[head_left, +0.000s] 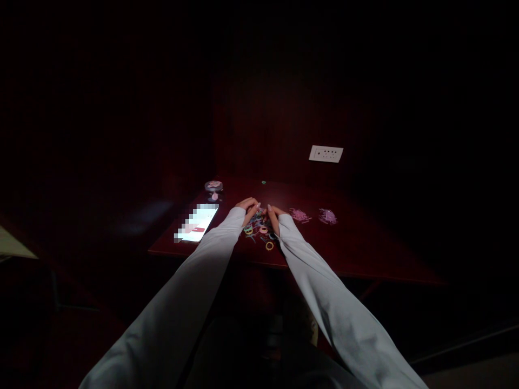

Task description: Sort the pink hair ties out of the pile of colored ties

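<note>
Both my arms, in pale grey sleeves, reach forward over a dark red table (357, 254). My left hand (248, 208) and my right hand (274, 215) meet over a heap of small coloured rings (259, 233), their fingers curled and the tips pinched close together. The scene is too dim and small to show what the fingertips hold. A yellow ring (270, 246) lies at the near edge of the heap.
A lit phone (197, 222) lies left of my hands. Behind it stands a small round container (213, 187). Two pink piles (300, 216) (327, 216) lie to the right. A white socket plate (326, 154) is on the back wall. The surroundings are very dark.
</note>
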`<state>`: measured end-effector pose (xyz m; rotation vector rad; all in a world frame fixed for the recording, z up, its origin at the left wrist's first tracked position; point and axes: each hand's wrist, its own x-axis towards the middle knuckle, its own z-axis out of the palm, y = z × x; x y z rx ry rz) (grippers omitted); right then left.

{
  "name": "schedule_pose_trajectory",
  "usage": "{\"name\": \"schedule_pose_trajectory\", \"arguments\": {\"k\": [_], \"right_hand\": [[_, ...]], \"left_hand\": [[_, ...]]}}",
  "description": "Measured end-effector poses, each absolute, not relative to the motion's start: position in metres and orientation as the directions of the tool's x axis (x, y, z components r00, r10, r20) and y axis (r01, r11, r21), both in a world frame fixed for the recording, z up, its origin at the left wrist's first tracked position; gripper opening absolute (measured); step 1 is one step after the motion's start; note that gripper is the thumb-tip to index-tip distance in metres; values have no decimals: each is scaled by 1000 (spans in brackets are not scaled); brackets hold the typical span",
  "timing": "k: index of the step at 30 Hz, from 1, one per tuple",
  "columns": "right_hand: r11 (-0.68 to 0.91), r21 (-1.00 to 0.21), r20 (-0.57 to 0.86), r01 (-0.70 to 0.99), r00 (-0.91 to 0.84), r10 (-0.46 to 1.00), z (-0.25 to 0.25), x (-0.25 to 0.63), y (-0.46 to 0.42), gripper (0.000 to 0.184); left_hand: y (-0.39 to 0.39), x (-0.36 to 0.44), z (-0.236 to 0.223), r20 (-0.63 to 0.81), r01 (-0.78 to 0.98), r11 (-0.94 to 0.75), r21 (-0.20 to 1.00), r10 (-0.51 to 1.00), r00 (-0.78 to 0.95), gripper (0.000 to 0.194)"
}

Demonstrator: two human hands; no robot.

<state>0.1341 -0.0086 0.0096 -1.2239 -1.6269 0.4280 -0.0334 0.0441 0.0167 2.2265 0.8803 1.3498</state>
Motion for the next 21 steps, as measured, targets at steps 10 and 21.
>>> {"name": "schedule_pose_trajectory", "arguments": {"k": [10,21], "right_hand": [[415,-719,508,557,15,861,15,136,-18,55],[438,-691,545,575,16,839,18,137,-20,49]], "left_hand": [[44,-35,17,630,327,-720,613,694,348,30],[49,-35,12,659,274,-760,589,648,381,26]]}}
